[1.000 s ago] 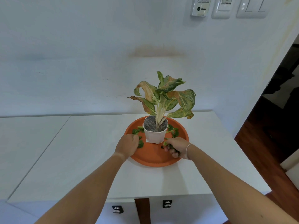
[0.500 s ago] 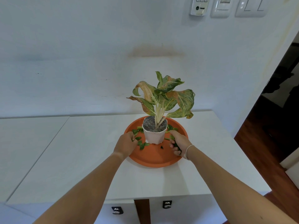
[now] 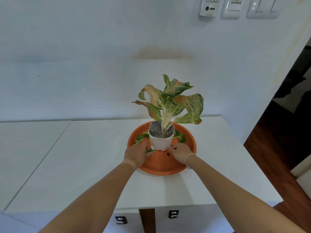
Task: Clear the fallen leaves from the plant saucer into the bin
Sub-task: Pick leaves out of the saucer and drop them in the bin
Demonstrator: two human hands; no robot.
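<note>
Counter (image 3: pixel 87 165): a white top is carrying the whole setup, with two drawer pulls showing below its front edge.
Plant (image 3: pixel 170 101): variegated leaves, some browning, are spreading out above and to the right of both hands.
Saucer (image 3: pixel 161 167): a round orange saucer is sitting near the counter's right end, with its front part bare.
Pot (image 3: pixel 160 139): a white pot is standing upright in the back half of the saucer, with dark soil showing.
Left hand (image 3: pixel 137 154): it is reaching over the saucer's left rim, knuckles up and fingers curling down onto a leaf by the pot's base; whether they are actually pinching it is hidden.
Right hand (image 3: pixel 180 153): it is curling in front of the pot with fingertips bunching together over a small green scrap; the grip itself cannot be made out.
Fallen leaves (image 3: pixel 140 137): green pieces are lying inside the saucer, one cluster left of the pot, another to its right, and a few bits between the hands.
Bin: not in view.
Risk: both hands are working right against the pot, so a nudge could likely tip it and spill soil.
Risk: loose handfuls could probably shed bits on the way to the bin.
</note>
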